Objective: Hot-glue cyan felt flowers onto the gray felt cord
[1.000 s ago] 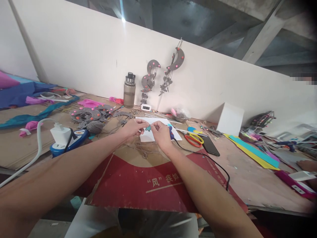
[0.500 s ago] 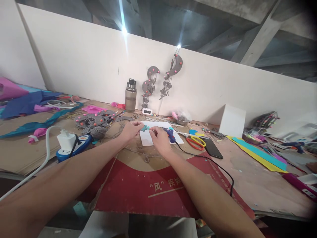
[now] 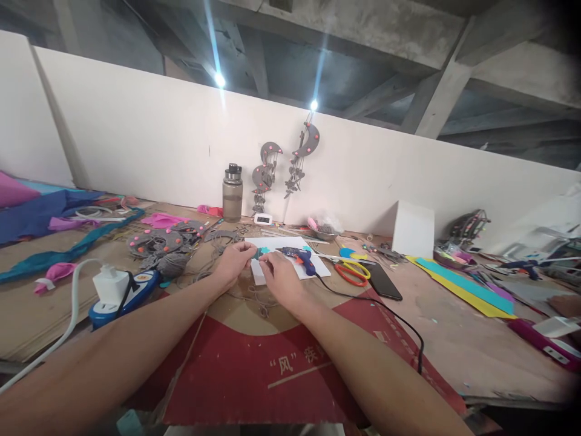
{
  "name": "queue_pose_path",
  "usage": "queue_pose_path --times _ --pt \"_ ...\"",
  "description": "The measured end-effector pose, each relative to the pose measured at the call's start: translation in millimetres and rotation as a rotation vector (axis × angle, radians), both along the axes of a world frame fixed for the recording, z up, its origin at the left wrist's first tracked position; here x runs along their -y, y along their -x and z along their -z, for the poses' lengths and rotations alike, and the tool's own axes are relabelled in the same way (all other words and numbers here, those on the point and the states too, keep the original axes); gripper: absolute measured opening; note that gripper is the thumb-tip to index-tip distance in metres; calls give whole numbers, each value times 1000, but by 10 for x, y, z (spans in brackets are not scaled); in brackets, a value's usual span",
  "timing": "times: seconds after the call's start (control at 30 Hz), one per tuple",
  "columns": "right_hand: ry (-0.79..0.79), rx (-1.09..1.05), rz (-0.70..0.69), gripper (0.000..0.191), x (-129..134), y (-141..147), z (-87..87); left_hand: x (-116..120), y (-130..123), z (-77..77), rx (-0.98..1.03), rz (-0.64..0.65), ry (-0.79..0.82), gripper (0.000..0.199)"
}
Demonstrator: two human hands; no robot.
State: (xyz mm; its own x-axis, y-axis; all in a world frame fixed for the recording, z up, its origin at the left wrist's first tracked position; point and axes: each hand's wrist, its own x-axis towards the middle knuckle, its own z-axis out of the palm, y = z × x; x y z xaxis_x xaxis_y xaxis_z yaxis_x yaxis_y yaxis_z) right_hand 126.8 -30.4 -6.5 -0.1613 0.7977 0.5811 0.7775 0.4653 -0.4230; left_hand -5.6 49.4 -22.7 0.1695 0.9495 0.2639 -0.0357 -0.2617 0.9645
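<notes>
My left hand (image 3: pixel 232 264) is closed in a pinch on a small teal star-shaped cutout (image 3: pixel 256 254). Close beside it, the fingertips of my right hand (image 3: pixel 280 278) are pinched together at the cutout's edge; what they grip is too small to make out. Both hands are just above the near left edge of a white sheet (image 3: pixel 284 245). A blue glue gun (image 3: pixel 305 260) lies on that sheet, beyond my right hand, its black cord running right. Another teal cutout (image 3: pixel 264 249) shows behind the fingers. Loose grey yarn (image 3: pixel 263 306) trails over the cardboard below.
Orange-and-yellow scissors (image 3: pixel 351 272) and a black phone (image 3: pixel 385 281) lie to the right. Left stand a blue power strip (image 3: pixel 147 290) with a white plug and a pile of grey crescents (image 3: pixel 166 239). A water bottle (image 3: pixel 232 197) stands at the back. A co-worker's hand (image 3: pixel 565 304) shows far right.
The view has tilted up and turned slightly right, so the table things sit lower and further left. My hands have drawn closer together around the teal cutout, which is now more covered by fingers.
</notes>
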Motion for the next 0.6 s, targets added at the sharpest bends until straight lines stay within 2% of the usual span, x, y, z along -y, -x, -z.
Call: queue_pose_path --times 0.27,0.6 --pt "6 52 -3 14 7 18 27 -56 -2 38 2 -15 12 18" --pt "-106 -20 -7 17 51 -47 -173 -100 53 -27 127 -88 52 22"
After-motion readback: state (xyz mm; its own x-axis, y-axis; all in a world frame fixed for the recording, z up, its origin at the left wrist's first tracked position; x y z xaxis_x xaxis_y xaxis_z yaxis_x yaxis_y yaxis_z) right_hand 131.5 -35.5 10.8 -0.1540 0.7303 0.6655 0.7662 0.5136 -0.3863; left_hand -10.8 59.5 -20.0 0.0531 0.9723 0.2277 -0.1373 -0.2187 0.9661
